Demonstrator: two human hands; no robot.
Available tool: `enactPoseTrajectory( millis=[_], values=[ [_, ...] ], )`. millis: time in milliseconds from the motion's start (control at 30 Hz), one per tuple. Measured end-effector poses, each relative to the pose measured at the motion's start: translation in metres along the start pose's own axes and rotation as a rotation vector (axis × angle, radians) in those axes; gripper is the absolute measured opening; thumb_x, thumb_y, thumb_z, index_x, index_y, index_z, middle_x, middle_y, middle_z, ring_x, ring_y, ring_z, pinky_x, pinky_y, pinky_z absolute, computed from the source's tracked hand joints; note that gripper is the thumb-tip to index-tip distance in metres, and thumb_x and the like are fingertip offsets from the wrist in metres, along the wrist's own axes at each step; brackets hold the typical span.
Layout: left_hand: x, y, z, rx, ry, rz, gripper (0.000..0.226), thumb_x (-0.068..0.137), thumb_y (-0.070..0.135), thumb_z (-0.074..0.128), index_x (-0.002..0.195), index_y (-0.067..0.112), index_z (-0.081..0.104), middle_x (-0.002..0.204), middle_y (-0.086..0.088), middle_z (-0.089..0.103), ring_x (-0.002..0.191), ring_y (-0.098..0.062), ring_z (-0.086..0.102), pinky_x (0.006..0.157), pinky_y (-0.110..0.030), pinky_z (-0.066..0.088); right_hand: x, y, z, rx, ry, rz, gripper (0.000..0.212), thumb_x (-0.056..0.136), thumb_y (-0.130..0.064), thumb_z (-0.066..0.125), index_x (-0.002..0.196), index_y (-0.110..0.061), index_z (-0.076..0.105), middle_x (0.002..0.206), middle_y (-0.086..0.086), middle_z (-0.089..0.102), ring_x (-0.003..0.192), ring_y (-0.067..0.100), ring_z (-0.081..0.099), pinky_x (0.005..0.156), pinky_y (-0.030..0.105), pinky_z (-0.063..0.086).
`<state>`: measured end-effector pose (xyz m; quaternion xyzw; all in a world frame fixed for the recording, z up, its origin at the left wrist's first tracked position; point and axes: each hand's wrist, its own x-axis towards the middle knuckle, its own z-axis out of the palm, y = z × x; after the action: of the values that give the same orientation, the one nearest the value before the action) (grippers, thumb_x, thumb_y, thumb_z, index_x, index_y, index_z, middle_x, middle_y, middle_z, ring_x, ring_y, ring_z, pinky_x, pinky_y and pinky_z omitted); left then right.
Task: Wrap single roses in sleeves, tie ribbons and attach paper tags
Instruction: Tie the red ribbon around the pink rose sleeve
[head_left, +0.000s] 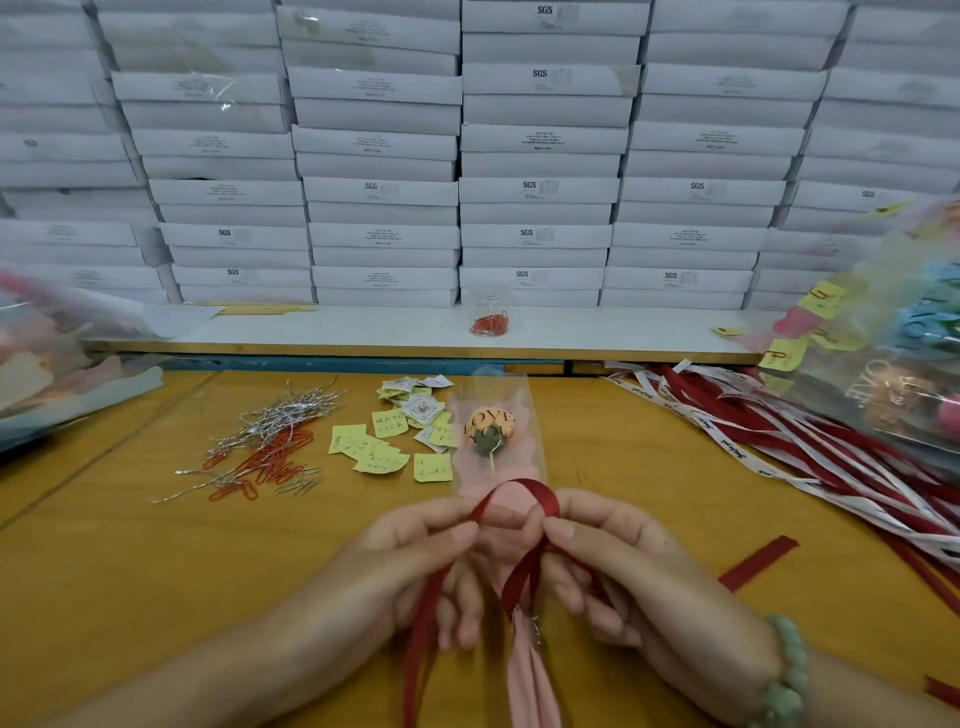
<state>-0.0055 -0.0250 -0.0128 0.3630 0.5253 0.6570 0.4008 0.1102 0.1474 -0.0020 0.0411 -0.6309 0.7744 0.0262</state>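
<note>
Ribbon (540, 491) arches across sleeve (524, 441), whose long axis runs away from the person; left grip (410, 561) and right grip (618, 566) each pinch a ribbon tail, flanking sleeve equally.

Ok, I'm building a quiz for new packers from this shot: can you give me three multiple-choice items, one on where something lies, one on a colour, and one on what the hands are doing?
1. Where do the yellow tags lie relative to the sleeved rose?
A. Left of it, on the table
B. Right of it
C. On top of it

2. What colour is the ribbon being tied?
A. White
B. Red
C. Blue

3. What are the left hand and right hand doing?
A. Resting flat
B. Both pinching the ribbon
C. Holding scissors

Answers:
1 A: the tags are scattered at the rose's left side.
2 B: the loop between the hands is dark red.
3 B: each hand's thumb and fingers close on the ribbon.
</note>
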Motion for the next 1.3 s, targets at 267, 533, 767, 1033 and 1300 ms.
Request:
enactPoseTrajectory(
  millis=[267, 533, 767, 1033, 1300],
  values=[
    [-0.004, 0.002, 0.003, 0.270, -0.093, -0.021, 0.023, 0.083, 0.017, 0.075, 0.104, 0.027, 0.071, 0.074, 0.000, 0.070, 0.057, -0.007, 0.061, 0.052, -0.015, 0.048, -0.003, -0.001, 0.000, 0.022, -0.053, -0.046, 0.029, 0.087, -0.023, 0.054, 0.110, -0.008, 0.063, 0.063, 0.011, 0.062, 0.033, 0.004, 0.038, 0.035, 0.022, 0.016],
    [-0.003, 0.005, 0.003, 0.242, -0.029, -0.049, 0.018, 0.086, 0.023, 0.073, 0.072, 0.015, 0.065, 0.056, -0.006, 0.064, 0.035, -0.007, 0.050, 0.038, -0.014, 0.039, -0.005, -0.009, -0.002, 0.114, 0.206, -0.257, 0.016, 0.083, -0.025, 0.049, 0.078, -0.011, 0.044, 0.063, 0.013, 0.059, 0.040, 0.014, 0.043, 0.038, 0.021, 0.031],
    [-0.002, 0.000, 0.000, 0.167, 0.007, -0.014, 0.029, 0.086, 0.038, 0.070, 0.081, 0.009, 0.070, 0.065, -0.017, 0.064, 0.033, -0.007, 0.047, 0.032, -0.013, 0.034, -0.004, -0.021, -0.009, -0.024, 0.450, -0.394, 0.014, 0.085, -0.018, 0.060, 0.071, -0.014, 0.061, 0.063, 0.003, 0.056, 0.048, 0.012, 0.041, 0.047, 0.020, 0.037],
    [-0.001, -0.012, -0.007, 0.200, 0.257, 0.127, 0.051, 0.063, 0.058, 0.082, 0.085, 0.012, 0.076, 0.050, -0.007, 0.048, 0.038, -0.012, 0.036, 0.039, -0.016, 0.032, -0.003, -0.007, -0.014, -0.572, 0.547, -0.217, 0.044, 0.087, -0.002, 0.057, 0.108, -0.040, 0.063, 0.132, -0.026, 0.047, 0.124, -0.012, 0.040, 0.100, 0.017, 0.036],
    [-0.005, -0.002, -0.003, 0.092, 0.056, 0.179, 0.044, 0.068, 0.037, 0.086, 0.103, 0.012, 0.073, 0.078, -0.011, 0.073, 0.040, -0.007, 0.051, 0.048, -0.015, 0.045, -0.012, -0.008, 0.014, -0.419, -0.034, -0.043, 0.021, 0.090, -0.005, 0.049, 0.084, -0.008, 0.069, 0.095, 0.001, 0.071, 0.058, 0.011, 0.061, 0.048, 0.022, 0.043]
  ],
)
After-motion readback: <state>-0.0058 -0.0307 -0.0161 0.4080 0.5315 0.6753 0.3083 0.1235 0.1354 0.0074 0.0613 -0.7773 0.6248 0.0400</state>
